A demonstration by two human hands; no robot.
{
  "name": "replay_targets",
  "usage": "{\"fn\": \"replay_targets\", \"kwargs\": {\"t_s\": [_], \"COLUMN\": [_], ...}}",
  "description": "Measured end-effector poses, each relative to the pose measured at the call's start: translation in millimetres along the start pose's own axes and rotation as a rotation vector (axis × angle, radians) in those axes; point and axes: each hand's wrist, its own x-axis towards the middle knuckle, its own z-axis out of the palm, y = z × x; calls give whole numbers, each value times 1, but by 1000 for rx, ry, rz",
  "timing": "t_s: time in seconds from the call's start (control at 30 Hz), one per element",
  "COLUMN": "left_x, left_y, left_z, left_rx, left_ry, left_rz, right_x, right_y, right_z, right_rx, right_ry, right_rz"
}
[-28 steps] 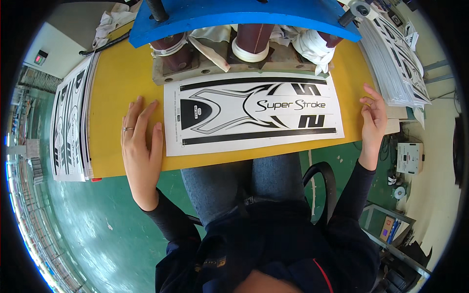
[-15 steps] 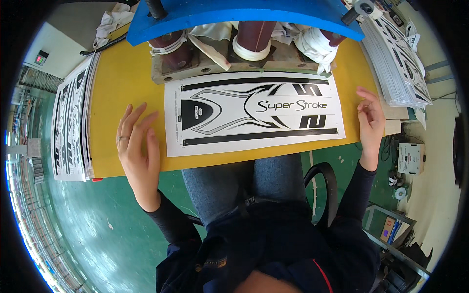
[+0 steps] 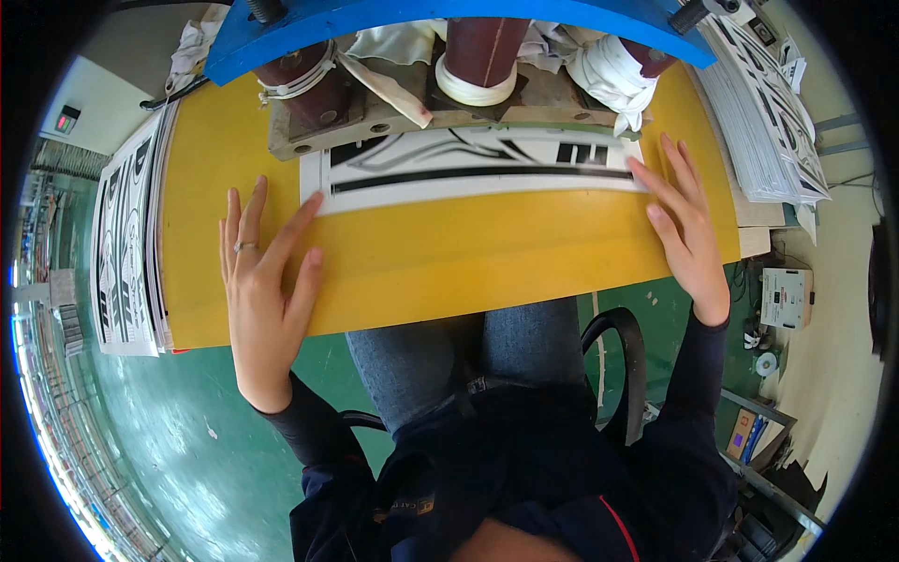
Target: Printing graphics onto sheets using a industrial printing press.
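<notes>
Your left hand (image 3: 267, 267) and right hand (image 3: 691, 234), fingers spread, touch opposite ends of the printed sheet (image 3: 482, 161), seemingly to keep it square to the metal block (image 3: 346, 134).

White paper sheet with black printed graphics (image 3: 482, 161): far portion hidden at the grey metal base block (image 3: 552, 114); visible print blurred. Whether the index fingertips of the left hand (image 3: 266, 281) and right hand (image 3: 688, 229) press on its corners or only overlap them: cannot tell. Blue metal plate (image 3: 375, 14) cut off by the upper edge; it hides the tops of the maroon cylindrical posts (image 3: 482, 47). Dark navy jacket (image 3: 421, 468) cut off below. Small red-lit display (image 3: 66, 123): too small to read.
</notes>
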Motion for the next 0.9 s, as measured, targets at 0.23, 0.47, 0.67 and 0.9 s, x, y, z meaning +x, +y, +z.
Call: {"fn": "replay_targets", "kwargs": {"t_s": [0.23, 0.47, 0.67, 0.9], "left_x": [3, 9, 11, 12], "left_y": [-4, 0, 3, 1], "left_z": [10, 10, 12, 12], "left_rx": [-5, 79, 142, 114], "left_ry": [21, -8, -43, -52], "left_rz": [-18, -41, -56, -63], "right_x": [0, 3, 3, 6], "right_y": [16, 9, 7, 6], "right_z": [4, 6, 7, 8], "right_rx": [115, -58, -81, -86], "right_ry": [52, 38, 0, 5], "right_rz": [58, 67, 98, 102]}}
